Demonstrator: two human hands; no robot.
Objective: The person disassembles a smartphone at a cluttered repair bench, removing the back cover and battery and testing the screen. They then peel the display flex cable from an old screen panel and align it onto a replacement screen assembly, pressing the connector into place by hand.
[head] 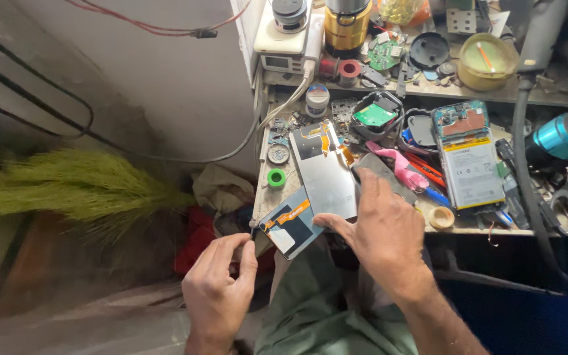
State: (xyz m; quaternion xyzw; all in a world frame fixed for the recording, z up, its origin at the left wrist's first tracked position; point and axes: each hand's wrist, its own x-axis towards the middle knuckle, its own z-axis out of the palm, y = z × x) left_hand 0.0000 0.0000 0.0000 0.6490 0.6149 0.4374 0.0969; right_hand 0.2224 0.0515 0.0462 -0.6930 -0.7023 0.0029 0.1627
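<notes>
My right hand lying flat, grip released, palm pressing silver display panel at counter front edge. Left hand hanging off counter, fingers pinched shut on sth small, can't tell what. Second panel w/ orange flex overhanging edge. Counter crowded; free room only below edge. Yellow bowl at back holding orange stick.

Two display panels, one opened phone, one green tape roll, two hands.
</notes>
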